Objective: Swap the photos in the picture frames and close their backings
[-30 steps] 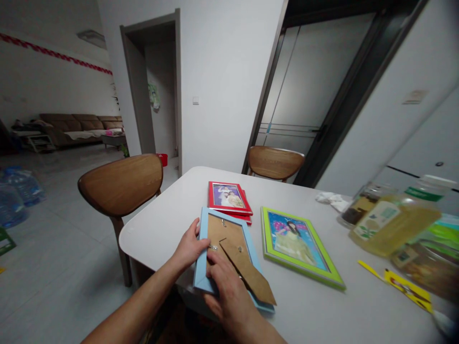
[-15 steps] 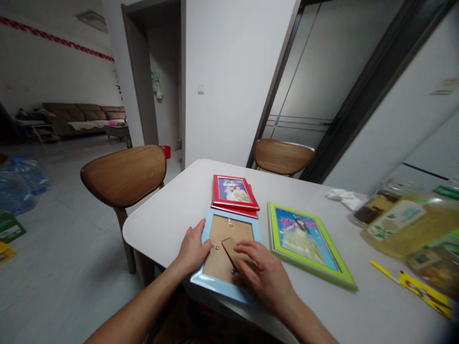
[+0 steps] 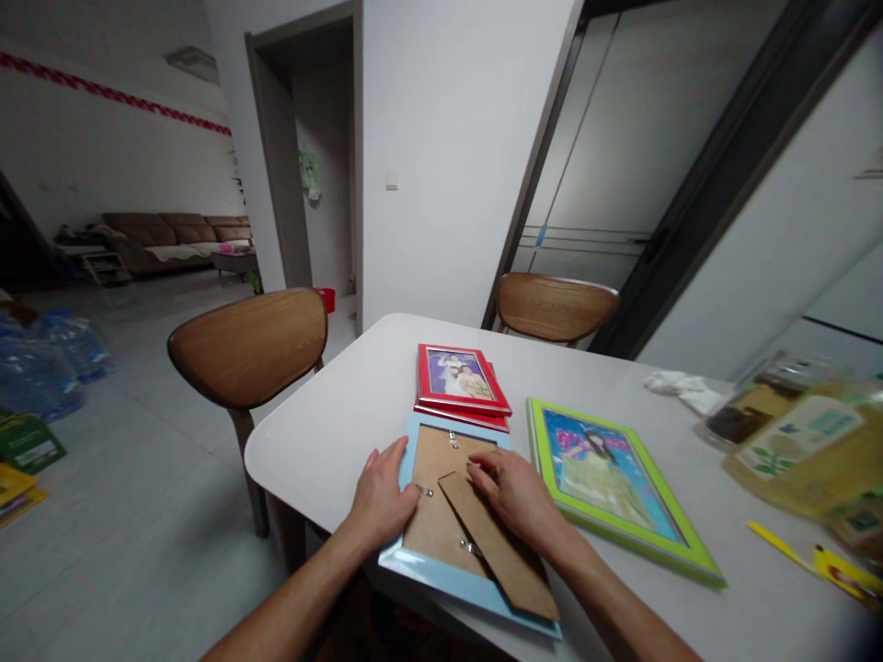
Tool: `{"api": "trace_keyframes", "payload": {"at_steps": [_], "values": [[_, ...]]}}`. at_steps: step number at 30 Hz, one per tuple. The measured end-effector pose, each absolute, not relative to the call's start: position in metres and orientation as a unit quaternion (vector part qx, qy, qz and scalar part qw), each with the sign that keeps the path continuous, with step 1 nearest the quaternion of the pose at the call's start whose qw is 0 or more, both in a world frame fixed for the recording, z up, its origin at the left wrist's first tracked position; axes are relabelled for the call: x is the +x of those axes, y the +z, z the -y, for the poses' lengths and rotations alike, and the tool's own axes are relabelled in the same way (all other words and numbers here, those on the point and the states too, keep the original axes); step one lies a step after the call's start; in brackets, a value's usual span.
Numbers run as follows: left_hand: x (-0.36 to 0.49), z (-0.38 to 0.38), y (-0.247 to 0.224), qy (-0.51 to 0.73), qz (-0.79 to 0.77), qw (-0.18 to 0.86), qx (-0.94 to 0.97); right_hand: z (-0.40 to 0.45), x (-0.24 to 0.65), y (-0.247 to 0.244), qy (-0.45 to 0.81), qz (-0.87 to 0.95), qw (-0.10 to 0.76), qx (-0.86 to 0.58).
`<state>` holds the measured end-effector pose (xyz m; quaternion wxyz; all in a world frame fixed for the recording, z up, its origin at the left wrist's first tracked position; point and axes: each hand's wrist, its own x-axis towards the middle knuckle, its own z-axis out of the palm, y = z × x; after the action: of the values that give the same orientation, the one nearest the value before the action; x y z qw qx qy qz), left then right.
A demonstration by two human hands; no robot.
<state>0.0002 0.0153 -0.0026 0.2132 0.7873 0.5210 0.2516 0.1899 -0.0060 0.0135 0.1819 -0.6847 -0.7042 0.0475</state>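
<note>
A light blue photo frame (image 3: 431, 576) lies face down at the table's near edge. Its brown backing board (image 3: 426, 529) shows metal clips, and a stand leg (image 3: 497, 547) slants across its lower right. My left hand (image 3: 382, 492) grips the frame's left edge, the thumb beside a side clip (image 3: 424, 491). Over the board's upper right, my right hand (image 3: 514, 487) has bent fingers drawn together, their tips down at the board; what they pinch is hidden. Red photo frames (image 3: 464, 377) lie stacked just beyond, the top one face up. To the right rests a green photo frame (image 3: 621, 478), picture up.
On the table's right stand a bottle of yellow liquid (image 3: 800, 446) and clear containers, with a white cloth (image 3: 682, 391) and a yellow tool (image 3: 845, 570) nearby. Wooden chairs (image 3: 252, 345) are at the left and far sides. Water bottles (image 3: 73, 345) sit on the floor.
My right hand has shifted up the backing board, away from the stand leg's lower part, which now shows more fully. The left hand keeps its hold. The whole view has shifted slightly.
</note>
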Motion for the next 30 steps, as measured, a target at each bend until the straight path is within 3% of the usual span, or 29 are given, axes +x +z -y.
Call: {"api": "trace_keyframes", "payload": {"at_steps": [19, 30], "values": [[-0.005, -0.017, 0.001, 0.171, -0.481, 0.213, 0.833, -0.033, 0.173, 0.009, 0.015, 0.688, 0.14, -0.712], [-0.007, -0.015, -0.003, 0.161, -0.468, 0.204, 0.845, 0.009, 0.137, 0.014, 0.07, 0.772, 0.198, -0.6]]}}
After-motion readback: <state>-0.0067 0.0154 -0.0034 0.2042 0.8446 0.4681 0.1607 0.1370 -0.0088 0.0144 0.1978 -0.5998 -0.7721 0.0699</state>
